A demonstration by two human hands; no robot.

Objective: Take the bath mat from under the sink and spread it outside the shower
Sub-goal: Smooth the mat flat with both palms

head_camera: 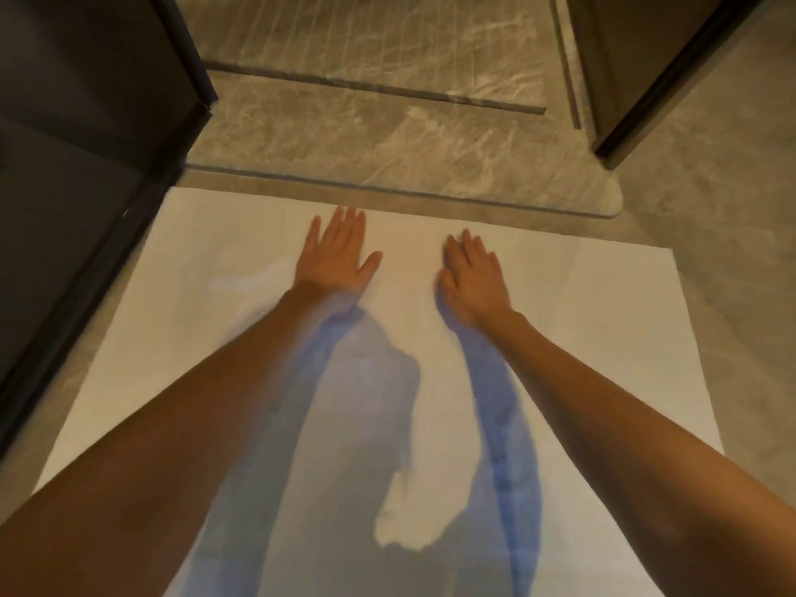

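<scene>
The white bath mat (581, 321) lies flat on the floor just in front of the shower's marble threshold (387, 165). My left hand (336, 254) rests palm down on the mat near its far edge, fingers straight and slightly apart. A little to the right, my right hand (471, 277) also lies palm down on the mat, fingers spread. Neither hand holds anything. Both forearms reach forward over the mat and cast bluish shadows on it.
A dark glass panel with a black frame (86, 209) stands along the left side of the mat. Another dark door or panel (646, 79) stands at the upper right. Grey tiled floor (732, 260) runs to the right of the mat. The shower floor (387, 45) lies beyond the threshold.
</scene>
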